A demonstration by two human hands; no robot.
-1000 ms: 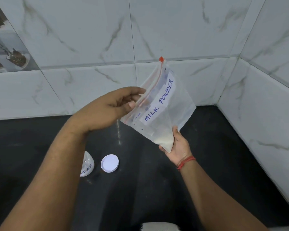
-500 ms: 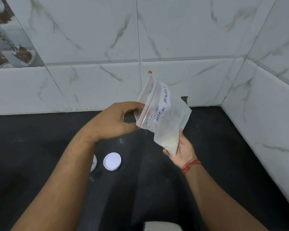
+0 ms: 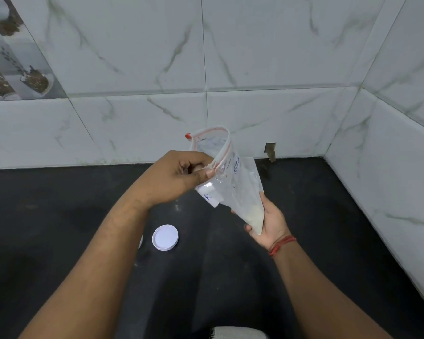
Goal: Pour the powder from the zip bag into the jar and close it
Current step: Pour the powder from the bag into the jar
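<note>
Clear, thin plastic zip bag (image 3: 227, 182), crinkled, held in the air above the worktop (image 3: 59, 228), mouth up and gaping in a rounded loop. Red zip strip runs along the rim; small red slider sits at the loop's far-left end. White label on the bag's face, blue handwriting, partly folded under; only a few letters readable.

Pale cream powder (image 3: 255, 217) gathered in the bag's bottom corner, a narrow wedge.

Left hand (image 3: 174, 177): grip closed on the near edge of the bag mouth, thumb and curled fingers pinching the rim. Right hand (image 3: 269, 225): palm up, fingers curled round the pointed bottom corner, cradling the powder end. Red thread band (image 3: 282, 244) on that wrist.

Worktop is black, smooth, faintly glossy. White round lid (image 3: 165, 237) lies flat on it, below the left forearm. Just left of the lid, a sliver of white at the forearm's edge, the jar (image 3: 140, 241), almost wholly hidden.

White marble-veined wall tiles (image 3: 279, 69) close the back and right sides, meeting in a corner at far right. Open black surface lies between the lid and the right wall.
</note>
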